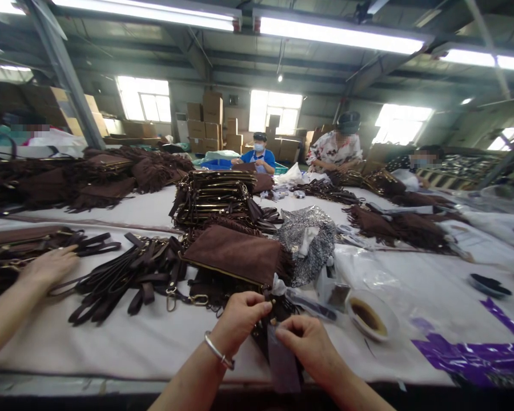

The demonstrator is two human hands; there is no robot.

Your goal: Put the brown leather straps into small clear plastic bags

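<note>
My left hand (245, 315), with a silver bangle at the wrist, has thumb and forefinger pinched on the end of a dark brown leather strap piece (278, 311); its exact kind is partly hidden. Between the fingertips of my right hand (309, 341) is the top of a flat grey-purple tag (283, 359), which hangs toward the table's front edge. Just beyond both hands a brown suede pouch (233, 254) with a gold zip and fringe lies on a pile of similar bags. Dark wrist straps (115, 279) with gold clasps are heaped to the left.
Another person's hand (49, 267) reaches in from the left onto brown bags. A tall stack of zipped bags (209, 197) stands behind the pouch. To the right are a speckled plastic bag (309, 237), a bowl of brown liquid (370, 317) and purple plastic (466, 357). Co-workers sit across the table.
</note>
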